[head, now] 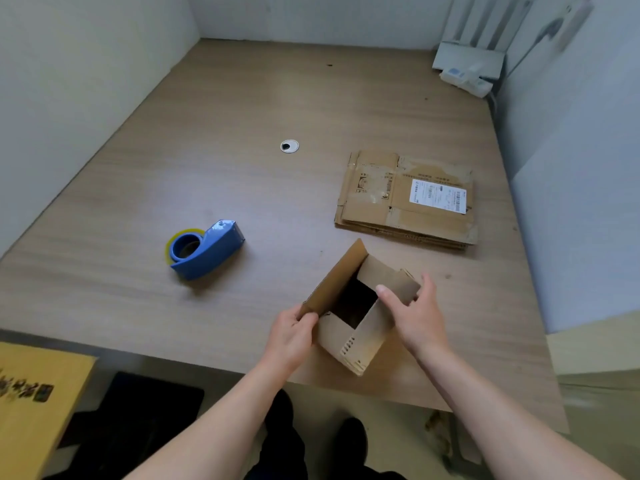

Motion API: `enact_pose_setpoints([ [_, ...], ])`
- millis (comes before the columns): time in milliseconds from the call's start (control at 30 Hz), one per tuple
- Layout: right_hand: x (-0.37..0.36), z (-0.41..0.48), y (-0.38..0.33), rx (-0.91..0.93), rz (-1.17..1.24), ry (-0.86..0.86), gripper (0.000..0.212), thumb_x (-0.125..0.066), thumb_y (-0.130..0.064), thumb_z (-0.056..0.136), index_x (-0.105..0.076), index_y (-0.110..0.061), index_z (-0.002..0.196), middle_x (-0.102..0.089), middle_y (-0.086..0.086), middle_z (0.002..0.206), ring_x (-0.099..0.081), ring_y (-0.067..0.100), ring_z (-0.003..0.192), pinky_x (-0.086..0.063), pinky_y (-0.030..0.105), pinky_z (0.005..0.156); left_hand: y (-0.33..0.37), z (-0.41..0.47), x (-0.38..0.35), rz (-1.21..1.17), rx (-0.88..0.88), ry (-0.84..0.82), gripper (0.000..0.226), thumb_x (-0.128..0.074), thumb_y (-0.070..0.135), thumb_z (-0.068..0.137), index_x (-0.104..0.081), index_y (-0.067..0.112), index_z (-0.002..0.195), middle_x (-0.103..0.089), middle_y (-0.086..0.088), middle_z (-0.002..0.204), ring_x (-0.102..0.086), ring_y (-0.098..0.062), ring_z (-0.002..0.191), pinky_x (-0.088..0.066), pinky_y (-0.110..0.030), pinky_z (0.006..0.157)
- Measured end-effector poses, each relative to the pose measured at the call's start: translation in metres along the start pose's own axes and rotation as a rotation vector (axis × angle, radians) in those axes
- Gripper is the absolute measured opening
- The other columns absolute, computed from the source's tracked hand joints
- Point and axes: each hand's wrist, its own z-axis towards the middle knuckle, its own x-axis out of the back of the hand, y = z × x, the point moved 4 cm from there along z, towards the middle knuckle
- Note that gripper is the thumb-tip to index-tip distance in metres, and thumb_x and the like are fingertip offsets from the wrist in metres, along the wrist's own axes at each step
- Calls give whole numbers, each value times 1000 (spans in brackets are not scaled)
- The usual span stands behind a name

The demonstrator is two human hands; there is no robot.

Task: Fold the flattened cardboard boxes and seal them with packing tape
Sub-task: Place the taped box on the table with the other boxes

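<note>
Head view: left hand point(291, 337), right hand point(416, 317) grip one box point(360, 339); one tape dispenser point(212, 251); one flattened stack point(398, 206)

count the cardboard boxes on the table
2 at least: one opened box held by the left hand and right hand near the front edge, one flattened box with a white label farther back right. Edges beneath it suggest more stacked, hidden.

The head-worn wide-angle camera looked forward and steeply down from over the near edge of the pale wood-grain table point(242, 174), the left hand point(291, 336) and right hand point(420, 318) close beneath it. It took in the whole tabletop out to the white walls point(311, 19) far and left.
</note>
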Motion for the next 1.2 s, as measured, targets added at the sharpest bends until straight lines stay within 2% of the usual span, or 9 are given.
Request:
enact_pose_setpoints([
  [100,4,9,-11,24,-136,23,91,-75,-53,71,-36,-22,148,-48,2,142,-52,22,122,-47,38,94,6,8,2,11,72,14,32,-55,34,77,-66,5,83,-61,-4,78,-58,-20,78,-48,-37,74],
  [233,2,11,-9,-59,347,-126,48,-58,-8,68,-63,-13,115,-60,12,111,-58,24,89,-52,39,70,11,22,8,-50,102,228,15,-61,38,91,-63,26,100,-68,3,102,-63,-19,98,-54,-43,92],
  [367,15,0,11,-95,392,-274,32,-45,22,74,-70,2,79,-64,11,112,-57,22,105,-50,30,70,11,27,23,-20,165,472,35,-65,44,90,-47,20,108,-55,5,95,-53,-10,82,-47,-34,78],
  [567,12,-8,8,254,-308,-163,25,-82,-24,68,-58,-16,67,-65,-2,77,-61,18,81,-52,38,68,19,28,18,113,46,532,33,-68,43,88,-45,20,79,-55,1,79,-53,-18,73,-36,-27,55],
  [700,1,-3,0,350,-537,-64,50,-81,-57,68,-44,-28,87,-53,-14,84,-52,7,74,-37,22,55,16,23,3,186,-40,364,61,-79,56,71,-41,30,111,-53,14,112,-52,-8,98,-47,-29,82],
  [800,-2,-5,0,408,-411,-68,36,-57,-61,86,-46,-32,104,-53,-19,86,-55,4,75,-36,16,56,12,18,-2,266,-43,273,92,-84,41,68,-24,36,137,-46,8,135,-48,-15,118,-46,-34,96],
  [900,11,4,7,205,-68,27,40,-39,-49,101,-57,-22,76,-58,-3,71,-58,21,70,-40,28,56,12,10,8,-4,-1,168,96,-69,14,80,-11,35,153,-37,-3,150,-41,-16,129,-39,-36,104],
  [1033,16,23,19,-310,298,8,32,-59,-40,96,-63,-10,86,-65,16,89,-66,37,87,-57,48,79,5,-17,22,-200,-5,-8,73,-50,2,70,-51,23,140,-57,-8,135,-49,-31,128,-47,-51,102],
  [1200,3,42,5,-427,306,-21,30,-78,-34,84,-63,-10,94,-68,13,93,-68,30,84,-59,48,80,-16,-46,29,-246,27,-8,77,-44,-6,53,-70,31,115,-72,-2,113,-66,-27,98,-55,-38,75],
])
